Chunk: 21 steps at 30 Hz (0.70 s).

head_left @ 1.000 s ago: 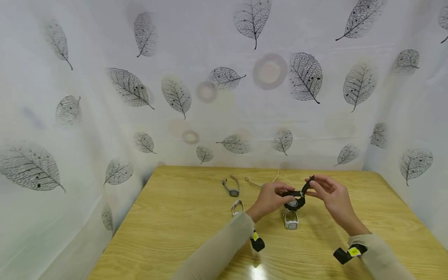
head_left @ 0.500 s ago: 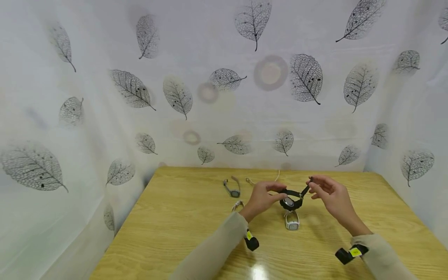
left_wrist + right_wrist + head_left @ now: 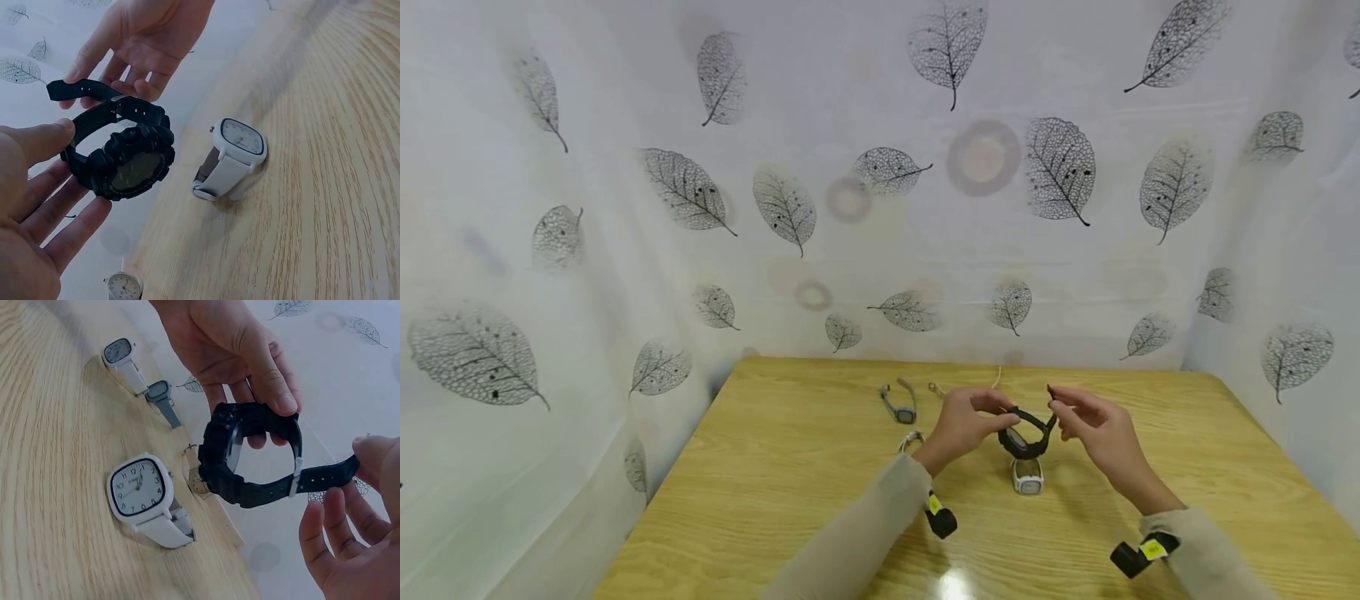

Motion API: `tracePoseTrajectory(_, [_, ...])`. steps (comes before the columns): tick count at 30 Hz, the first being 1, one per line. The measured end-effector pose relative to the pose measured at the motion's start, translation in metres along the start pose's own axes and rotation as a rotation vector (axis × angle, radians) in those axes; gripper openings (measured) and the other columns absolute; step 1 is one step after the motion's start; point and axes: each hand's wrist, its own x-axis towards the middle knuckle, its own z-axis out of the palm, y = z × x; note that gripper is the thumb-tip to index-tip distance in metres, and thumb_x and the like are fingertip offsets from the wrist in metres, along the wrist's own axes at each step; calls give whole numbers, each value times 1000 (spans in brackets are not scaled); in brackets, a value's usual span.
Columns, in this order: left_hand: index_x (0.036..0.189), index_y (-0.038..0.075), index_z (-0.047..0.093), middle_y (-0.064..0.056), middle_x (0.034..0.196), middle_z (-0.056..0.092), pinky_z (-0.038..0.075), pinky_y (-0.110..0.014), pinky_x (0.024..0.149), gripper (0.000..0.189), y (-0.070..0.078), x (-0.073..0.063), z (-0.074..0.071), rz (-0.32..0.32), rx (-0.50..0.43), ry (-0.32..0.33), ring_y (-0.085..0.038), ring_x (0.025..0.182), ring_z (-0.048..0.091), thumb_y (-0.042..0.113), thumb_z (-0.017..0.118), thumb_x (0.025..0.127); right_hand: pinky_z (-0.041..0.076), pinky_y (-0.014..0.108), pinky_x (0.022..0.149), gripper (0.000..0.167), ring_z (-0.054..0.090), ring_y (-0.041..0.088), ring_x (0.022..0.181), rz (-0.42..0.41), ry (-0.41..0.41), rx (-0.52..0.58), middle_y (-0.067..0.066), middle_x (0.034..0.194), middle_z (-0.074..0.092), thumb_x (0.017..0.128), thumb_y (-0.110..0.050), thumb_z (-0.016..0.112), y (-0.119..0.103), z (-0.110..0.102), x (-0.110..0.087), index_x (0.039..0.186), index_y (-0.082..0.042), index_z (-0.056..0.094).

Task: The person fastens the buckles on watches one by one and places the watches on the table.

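Held above the table is a black digital watch (image 3: pixel 1024 442) with a chunky case, its strap looped through the buckle. My left hand (image 3: pixel 958 429) pinches the strap close to the case, thumb on one side and fingers on the other in the left wrist view (image 3: pixel 47 206). At the strap's loose end, my right hand (image 3: pixel 1097 433) grips the tip between thumb and fingers; the right wrist view shows the pale buckle (image 3: pixel 295 478) between that tip and the case. Just below the black watch, a white square-faced watch (image 3: pixel 1028 485) stands on the table with its strap closed.
A grey watch (image 3: pixel 905 414) lies open farther back on the wooden table (image 3: pixel 775 467). Another white watch (image 3: pixel 912 437) is partly hidden by my left wrist. Behind my left hand lies a light-strapped watch (image 3: pixel 997 379), mostly covered. A leaf-patterned curtain (image 3: pixel 850 250) surrounds the table.
My right hand has shifted slightly left, and the strap's loose end now points more upward. The black watch has tilted and dropped slightly. My left hand moved a little left earlier.
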Motion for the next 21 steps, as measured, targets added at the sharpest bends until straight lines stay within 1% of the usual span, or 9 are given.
tracePoseTrajectory(2, [95,13,78,1,93,78,59,-24,72,12,0,0,-1,3,0,-3,-2,82,71,11,85,86,60,31,66,34,66,16,74,0,-24,-52,-1,108,72,104,-17,64,0,-1,0,135,-3,66])
tracePoseTrajectory(5, [94,13,78,5,92,77,59,-24,73,12,0,-1,-2,18,13,-14,-2,82,71,11,85,85,57,32,62,30,65,18,71,-14,-78,-147,3,111,72,103,-20,66,-1,-3,1,131,-8,70])
tracePoseTrajectory(8, [94,12,77,7,91,75,59,-23,73,12,-1,-1,-3,25,31,-29,-2,81,70,11,85,86,52,32,56,27,64,21,68,-44,-151,-212,10,108,72,103,-20,67,-3,-5,3,127,-11,72])
tracePoseTrajectory(10, [94,11,77,7,91,75,58,-23,74,12,-1,-2,-3,26,39,-39,-2,81,70,10,85,85,50,30,52,25,63,22,65,-51,-200,-229,12,106,72,102,-18,68,-4,-6,4,125,-12,73])
tracePoseTrajectory(12, [94,10,76,6,90,75,58,-23,74,13,-2,-2,-2,20,38,-43,-2,80,70,8,86,85,50,29,51,24,63,23,65,-48,-248,-232,12,109,71,101,-16,68,-5,-6,5,124,-11,73])
tracePoseTrajectory(15, [93,10,76,6,89,74,58,-23,75,13,-3,-3,-1,9,33,-47,-2,80,71,7,86,84,52,29,52,24,62,21,66,-37,-307,-251,13,113,71,100,-16,69,-6,-6,7,122,-9,73])
tracePoseTrajectory(18, [93,11,76,7,90,74,58,-23,76,12,-3,-4,0,3,25,-59,-2,80,71,8,85,85,53,29,53,24,62,17,68,-35,-339,-281,13,116,70,101,-18,69,-7,-5,7,122,-8,73])
tracePoseTrajectory(21, [94,12,76,7,90,74,59,-24,76,12,-4,-4,2,7,24,-72,-2,81,71,9,84,86,53,29,52,25,62,17,66,-30,-349,-280,13,115,69,101,-18,68,-8,-4,7,123,-7,73])
